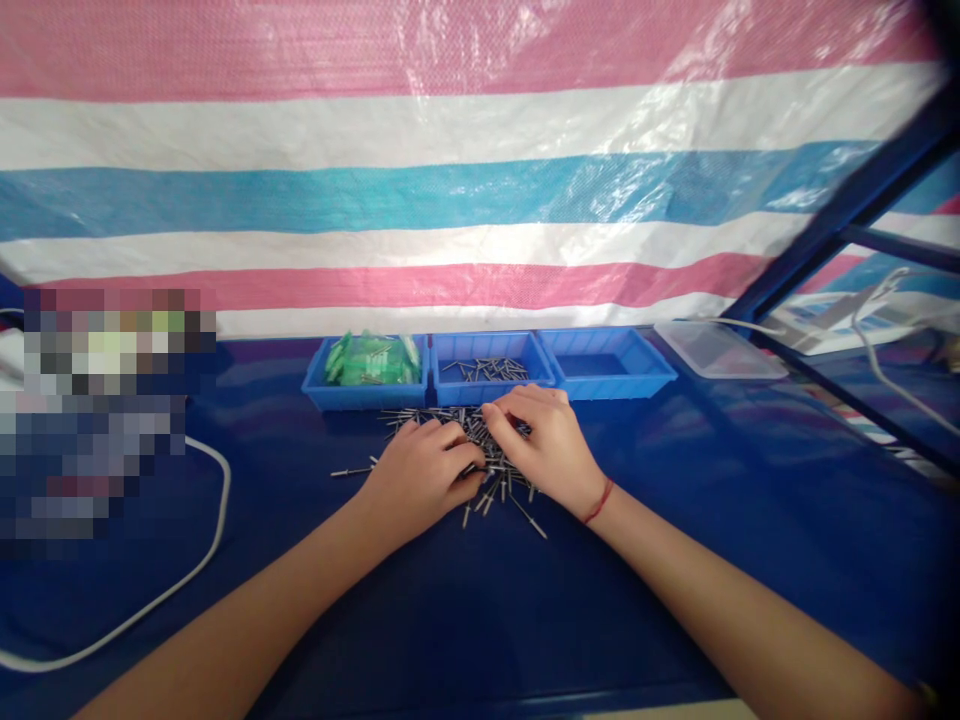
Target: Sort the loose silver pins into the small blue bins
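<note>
Clock centred on the pile, 12 toward the striped sheet. Loose pile of silver-grey metal rivets with long thin stems (474, 428), on the glossy dark-blue tabletop (465, 620), between and under both hands. Strays: one near 9, one at 5.

Bare left hand (424, 465) at 8: palm down, fingers bent over the rivets, thumb and forefinger close together at the pile; from here I can't tell if they pinch one. Bare right hand (547, 435) at 3, thin red string bracelet (600, 500) on the wrist: arched over the pile, fingers curled, tips partly hidden; can't tell what it grips.

Three shallow blue plastic bins in a row behind. At 10, left bin (367, 398), holding green plastic packets (371, 360). At 12, middle bin (461, 393), more rivets scattered inside; right hand just in front. At 2, right bin (615, 388); beyond it, flat translucent plastic lid (720, 350).

White cable (223, 500) loops at 8. Patch at 9 blurred out, can't read. Red, white and blue striped woven-plastic sheet (450, 200) hangs across 12.
</note>
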{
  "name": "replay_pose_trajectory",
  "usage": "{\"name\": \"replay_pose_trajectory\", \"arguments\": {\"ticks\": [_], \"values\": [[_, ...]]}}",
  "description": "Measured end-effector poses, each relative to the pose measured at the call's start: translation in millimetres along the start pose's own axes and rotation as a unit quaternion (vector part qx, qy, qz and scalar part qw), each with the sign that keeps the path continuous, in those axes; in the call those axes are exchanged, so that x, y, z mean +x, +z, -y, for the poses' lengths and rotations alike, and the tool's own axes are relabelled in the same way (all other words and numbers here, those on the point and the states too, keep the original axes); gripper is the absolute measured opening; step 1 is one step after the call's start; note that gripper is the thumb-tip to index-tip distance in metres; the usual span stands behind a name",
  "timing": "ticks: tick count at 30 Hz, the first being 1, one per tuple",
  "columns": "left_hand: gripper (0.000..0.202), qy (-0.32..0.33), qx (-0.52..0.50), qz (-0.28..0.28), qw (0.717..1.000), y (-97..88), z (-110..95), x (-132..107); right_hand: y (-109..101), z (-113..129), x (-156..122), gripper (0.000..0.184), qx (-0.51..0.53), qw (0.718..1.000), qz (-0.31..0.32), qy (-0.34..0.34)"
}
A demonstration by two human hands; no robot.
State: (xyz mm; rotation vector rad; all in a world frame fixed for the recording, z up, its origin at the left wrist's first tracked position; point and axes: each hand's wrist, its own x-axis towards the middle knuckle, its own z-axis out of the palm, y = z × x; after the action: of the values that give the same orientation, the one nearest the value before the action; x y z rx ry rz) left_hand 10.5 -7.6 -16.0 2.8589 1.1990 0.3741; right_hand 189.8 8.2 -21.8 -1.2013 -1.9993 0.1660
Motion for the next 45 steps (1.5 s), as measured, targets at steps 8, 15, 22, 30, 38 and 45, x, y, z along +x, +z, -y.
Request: {"name": "replay_pose_trajectory", "arguments": {"ticks": [8,15,22,30,38,45], "values": [[0.017,0.003,0.048,0.007,0.999,-5.7,-0.7,-0.9,-1.7,1.7,-1.3,0.034,0.003,1.0,0.0,-0.001],[0.018,-0.094,-0.15,-0.081,0.981,-11.6,9.1,-1.6,-6.0,5.9,0.7,0.02,0.065,0.997,0.029,-0.003],[0.017,-0.17,-0.279,-0.139,0.935,-7.0,4.2,-0.8,-1.9,6.2,-0.6,0.016,0.23,0.968,0.069,0.074],[0.015,-0.151,-0.27,-0.134,0.942,-4.2,-0.5,-0.6,-2.4,7.5,-2.5,0.013,0.291,0.951,0.056,0.085],[0.015,-0.138,-0.256,-0.118,0.949,-2.2,1.1,-0.5,-5.5,9.3,-4.1,0.011,0.272,0.96,0.058,0.031],[0.007,-0.141,-0.246,-0.162,0.945,-5.4,1.3,0.3,-5.2,6.9,-4.3,0.01,0.251,0.967,0.045,0.017]]}}
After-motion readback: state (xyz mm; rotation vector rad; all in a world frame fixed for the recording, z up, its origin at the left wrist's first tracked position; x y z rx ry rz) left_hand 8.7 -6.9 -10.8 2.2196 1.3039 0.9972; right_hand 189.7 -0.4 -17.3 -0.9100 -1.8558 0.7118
